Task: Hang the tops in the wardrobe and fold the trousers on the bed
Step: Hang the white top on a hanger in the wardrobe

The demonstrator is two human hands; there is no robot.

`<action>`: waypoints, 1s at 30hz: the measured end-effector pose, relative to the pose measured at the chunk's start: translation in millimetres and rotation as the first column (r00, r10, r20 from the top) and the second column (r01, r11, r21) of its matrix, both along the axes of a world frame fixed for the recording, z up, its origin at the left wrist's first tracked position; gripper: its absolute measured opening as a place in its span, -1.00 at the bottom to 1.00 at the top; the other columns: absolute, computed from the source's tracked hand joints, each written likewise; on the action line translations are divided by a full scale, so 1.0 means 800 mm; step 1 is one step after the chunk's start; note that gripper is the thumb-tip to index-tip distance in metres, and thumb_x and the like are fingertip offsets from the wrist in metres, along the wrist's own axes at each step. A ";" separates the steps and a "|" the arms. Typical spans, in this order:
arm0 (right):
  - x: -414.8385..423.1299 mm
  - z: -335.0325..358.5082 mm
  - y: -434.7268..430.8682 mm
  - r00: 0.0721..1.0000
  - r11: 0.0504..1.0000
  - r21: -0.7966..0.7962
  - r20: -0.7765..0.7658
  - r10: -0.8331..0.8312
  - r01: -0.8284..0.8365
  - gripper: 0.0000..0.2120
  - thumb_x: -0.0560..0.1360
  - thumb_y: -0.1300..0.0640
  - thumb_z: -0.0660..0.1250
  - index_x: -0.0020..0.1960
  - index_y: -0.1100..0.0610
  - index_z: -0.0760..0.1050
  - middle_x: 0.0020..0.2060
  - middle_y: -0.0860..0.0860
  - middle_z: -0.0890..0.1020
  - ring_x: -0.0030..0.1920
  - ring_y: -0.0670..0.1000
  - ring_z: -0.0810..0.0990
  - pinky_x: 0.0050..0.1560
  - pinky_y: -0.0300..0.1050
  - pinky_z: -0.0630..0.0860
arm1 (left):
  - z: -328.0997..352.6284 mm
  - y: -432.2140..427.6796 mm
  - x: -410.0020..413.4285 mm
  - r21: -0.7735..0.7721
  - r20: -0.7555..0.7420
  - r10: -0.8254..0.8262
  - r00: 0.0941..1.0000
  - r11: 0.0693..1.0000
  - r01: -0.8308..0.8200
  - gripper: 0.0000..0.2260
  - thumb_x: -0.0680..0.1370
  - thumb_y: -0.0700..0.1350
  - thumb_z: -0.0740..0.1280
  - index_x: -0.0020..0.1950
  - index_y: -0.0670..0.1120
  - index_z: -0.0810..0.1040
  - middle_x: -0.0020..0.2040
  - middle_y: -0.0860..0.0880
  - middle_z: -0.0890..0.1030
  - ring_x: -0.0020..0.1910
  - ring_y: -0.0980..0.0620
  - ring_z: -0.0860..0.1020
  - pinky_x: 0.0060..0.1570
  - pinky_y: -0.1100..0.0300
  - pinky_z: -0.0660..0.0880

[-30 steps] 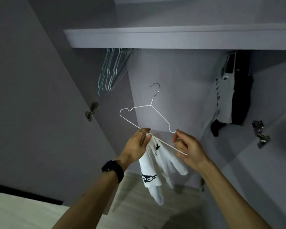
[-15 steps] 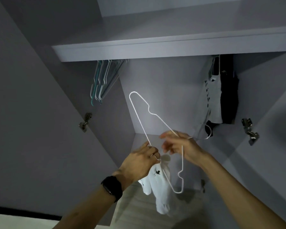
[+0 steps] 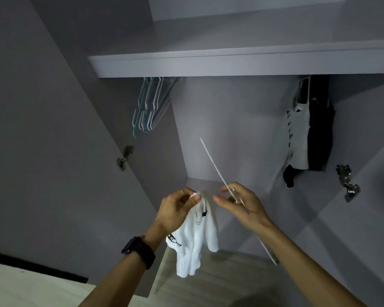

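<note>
White top (image 3: 195, 238) is pinched at its upper edge by the curled fingers of the left hand (image 3: 177, 209) and hangs free before the open wardrobe (image 3: 231, 129). White wire hanger (image 3: 213, 165), seen edge-on and tilted, is gripped by the right hand (image 3: 242, 204), just beside the top. Spare hangers (image 3: 149, 109) are bunched under the shelf (image 3: 231, 63).

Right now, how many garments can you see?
3: a white top pinched in the left hand, a printed tank top hanging far right, a black garment beside it. More may hide behind.
</note>
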State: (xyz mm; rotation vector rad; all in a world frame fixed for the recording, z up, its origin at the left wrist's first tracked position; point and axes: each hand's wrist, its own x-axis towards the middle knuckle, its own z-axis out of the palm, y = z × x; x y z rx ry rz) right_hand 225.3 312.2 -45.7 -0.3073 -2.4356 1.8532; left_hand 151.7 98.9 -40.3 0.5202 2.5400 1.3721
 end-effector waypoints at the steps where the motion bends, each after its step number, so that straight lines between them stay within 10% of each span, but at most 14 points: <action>1: 0.002 -0.002 -0.007 0.997 0.996 -0.046 0.019 0.079 -0.078 -0.54 0.29 -0.35 0.53 0.11 -0.21 0.59 -0.20 -0.13 0.70 -0.16 -0.13 0.67 -0.07 -0.30 0.55 | 0.003 0.001 0.000 0.055 0.030 0.010 0.999 0.998 -0.012 -0.86 0.55 0.16 0.41 -0.11 0.13 0.64 -0.12 0.20 0.69 -0.06 0.24 0.64 -0.06 0.46 0.45; 7: -0.018 -0.008 -0.034 0.986 0.991 -0.045 -0.115 0.120 -0.125 -0.83 0.45 -0.09 0.48 0.04 -0.15 0.65 -0.19 -0.04 0.74 -0.11 -0.06 0.73 0.04 -0.10 0.62 | 0.019 0.006 0.004 0.319 0.201 -0.062 0.978 0.948 -0.005 -0.84 0.47 0.07 0.51 -0.10 0.00 0.72 -0.09 -0.07 0.73 0.00 -0.05 0.69 0.12 0.15 0.56; 13: -0.033 0.012 0.023 0.993 0.984 -0.175 -0.114 -0.011 -0.009 -0.86 0.57 0.11 0.38 -0.15 -0.08 0.60 -0.24 0.08 0.73 -0.47 -0.23 0.53 -0.45 -0.47 0.39 | 0.016 -0.035 0.005 0.229 0.243 0.078 0.967 0.964 -0.135 -0.81 0.46 0.02 0.52 -0.13 -0.10 0.68 -0.10 -0.03 0.72 -0.08 0.07 0.66 0.05 0.14 0.54; 18: -0.019 -0.002 -0.013 0.951 0.944 -0.115 -0.035 0.308 -0.310 -0.57 0.37 -0.17 0.58 0.21 -0.16 0.60 -0.18 0.02 0.74 -0.10 -0.02 0.73 -0.01 -0.23 0.61 | 0.028 -0.004 0.022 0.314 0.224 0.059 0.973 0.941 -0.129 -0.77 0.39 0.10 0.54 -0.16 -0.05 0.70 -0.11 -0.06 0.73 -0.09 0.02 0.67 0.08 0.13 0.55; 25: -0.014 -0.013 -0.035 0.988 0.993 0.013 -0.099 0.121 -0.120 -0.68 0.35 -0.19 0.51 -0.16 0.05 0.59 -0.31 0.00 0.71 -0.22 -0.02 0.70 -0.09 -0.06 0.60 | 0.034 -0.018 0.032 0.339 0.340 0.032 0.940 0.928 -0.154 -0.78 0.45 0.01 0.55 -0.13 -0.14 0.70 -0.17 -0.07 0.71 -0.22 0.09 0.63 -0.20 0.28 0.52; 30: -0.016 -0.018 0.026 0.972 0.985 -0.025 -0.162 -0.171 0.169 -0.60 0.35 -0.05 0.47 -0.30 0.22 0.36 -0.42 0.04 0.44 -0.34 -0.04 0.44 -0.24 -0.03 0.38 | 0.030 -0.086 0.026 0.063 0.251 0.114 0.961 0.989 -0.134 -0.77 0.56 0.04 0.45 -0.15 -0.10 0.60 -0.11 -0.05 0.71 -0.16 0.10 0.63 -0.11 0.25 0.50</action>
